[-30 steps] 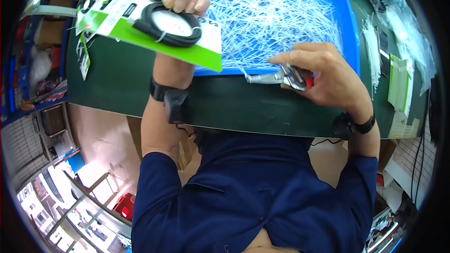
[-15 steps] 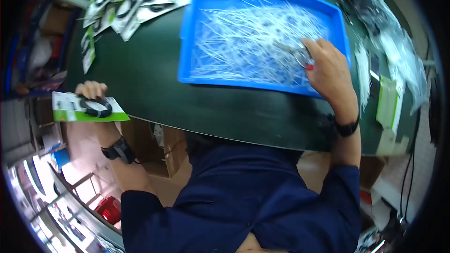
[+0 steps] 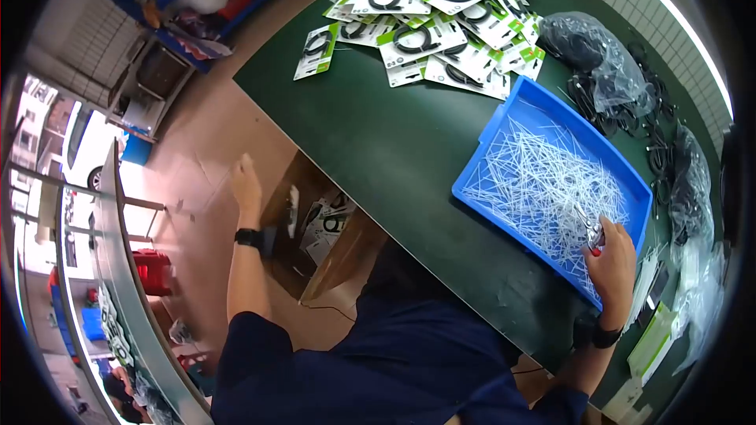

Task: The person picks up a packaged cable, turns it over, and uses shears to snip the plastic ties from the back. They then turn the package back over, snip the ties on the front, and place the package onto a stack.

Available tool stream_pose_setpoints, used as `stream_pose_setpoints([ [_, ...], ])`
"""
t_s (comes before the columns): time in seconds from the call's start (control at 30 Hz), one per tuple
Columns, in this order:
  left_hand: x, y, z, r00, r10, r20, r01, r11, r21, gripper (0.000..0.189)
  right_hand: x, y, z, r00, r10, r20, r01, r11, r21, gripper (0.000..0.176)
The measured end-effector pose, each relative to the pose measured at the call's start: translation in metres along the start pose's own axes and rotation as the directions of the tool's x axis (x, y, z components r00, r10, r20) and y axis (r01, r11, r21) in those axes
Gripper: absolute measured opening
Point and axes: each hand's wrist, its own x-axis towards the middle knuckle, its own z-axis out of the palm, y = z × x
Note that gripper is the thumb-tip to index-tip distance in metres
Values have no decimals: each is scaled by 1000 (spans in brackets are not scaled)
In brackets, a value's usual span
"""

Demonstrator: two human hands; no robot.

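Note:
My left hand (image 3: pixel 246 185) is off the table's left edge, above the floor, its fingers partly extended and holding nothing. Beside it, a blurred packaged card (image 3: pixel 293 211) hangs in the air over an open cardboard box (image 3: pixel 346 256). Inside the box lie several packaged cable cards (image 3: pixel 321 228). My right hand (image 3: pixel 613 264) grips small metal scissors (image 3: pixel 589 227) with red on the handle. The scissors are over a blue tray (image 3: pixel 512 224) filled with thin white plastic ties (image 3: pixel 543 189); the fingers partly hide their handles.
A pile of carded black cables (image 3: pixel 441 27) covers the table's far end. Clear plastic bags with black cables (image 3: pixel 591 55) lie along the far right side. A green-and-white card strip (image 3: pixel 652 342) is near my right wrist. A red stool (image 3: pixel 152 271) stands on the floor at left.
My left hand has let go of the carded cable, which is now apart from it above the box. The view has turned left. My right hand still holds the scissors over the tray.

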Motion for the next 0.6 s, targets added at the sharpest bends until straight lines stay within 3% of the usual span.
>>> stream_pose_setpoints([
  [0.1, 32, 80, 19, 997, 76, 28, -70, 983, -168, 40, -6, 3, 1, 998, -27, -49, 28, 1000, 13, 65],
  [0.17, 55, 145, 26, 979, 198, 39, -186, 958, -217, 38, -5, 3, 1, 997, -18, -70, 21, 999, 44, 65],
  [0.23, 91, 172, 60, 914, 406, -2, -398, 894, -204, 34, -7, 4, 1, 994, 19, -108, -8, 994, 109, 66],
  [0.37, 149, 222, 132, 868, 462, 179, -482, 872, 83, 55, -5, -5, -8, 995, 96, -12, -88, 951, 297, 66],
  [0.4, 157, 237, 148, 884, 345, 317, -403, 905, 138, 63, -2, -8, -8, 992, 123, 9, -119, 941, 318, 67],
  [0.43, 167, 236, 169, 858, 404, 317, -465, 874, 144, 70, -5, -1, 1, 995, 80, -56, -54, 927, 371, 67],
  [0.47, 188, 226, 197, 867, 334, 370, -437, 866, 244, 77, -6, -2, 0, 994, 51, -95, -16, 941, 338, 68],
  [0.53, 176, 246, 196, 882, 295, 367, -434, 812, 390, 78, -12, -11, -8, 994, 37, -100, -2, 947, 322, 70],
  [0.6, 208, 220, 221, 859, 362, 363, -495, 769, 404, 71, -16, -14, -12, 994, 86, -69, -58, 940, 336, 70],
])
